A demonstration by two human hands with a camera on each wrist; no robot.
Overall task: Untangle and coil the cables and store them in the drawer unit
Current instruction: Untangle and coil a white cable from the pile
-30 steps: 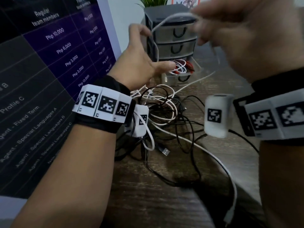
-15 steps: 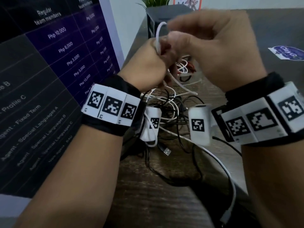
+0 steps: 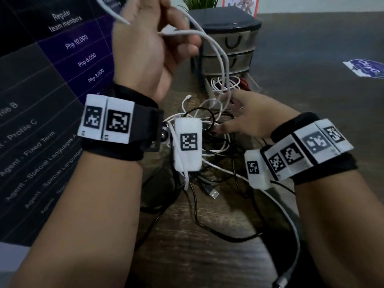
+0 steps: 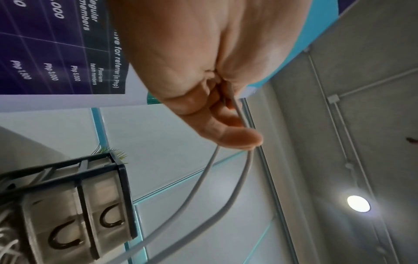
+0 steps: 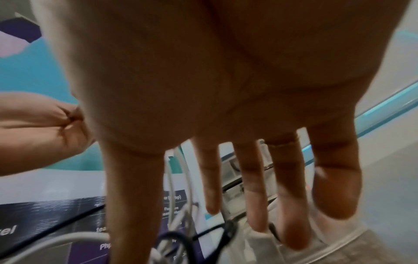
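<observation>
My left hand (image 3: 172,36) is raised at the upper left and pinches loops of a white cable (image 3: 218,57), whose strands hang down toward the table. In the left wrist view the fingers (image 4: 228,123) curl round that white cable (image 4: 228,192). Lower down, my right hand (image 3: 234,119) reaches over the tangle of black and white cables (image 3: 209,146) with straight, spread fingers (image 5: 251,196) and grips nothing. The grey drawer unit (image 3: 232,40) stands behind. Its bottom drawer (image 3: 226,84) is open and holds white and red cables.
A dark poster board (image 3: 52,90) with a purple price table stands along the left. A small plant (image 3: 199,3) sits behind the drawer unit. A blue sticker (image 3: 365,68) lies on the wooden table (image 3: 311,90) at the right. A loose USB plug (image 3: 213,193) lies near me.
Both hands were together on the white cable, high up. The left hand has since lifted up and left with the cable loops. The right hand has let go and dropped to the tangle.
</observation>
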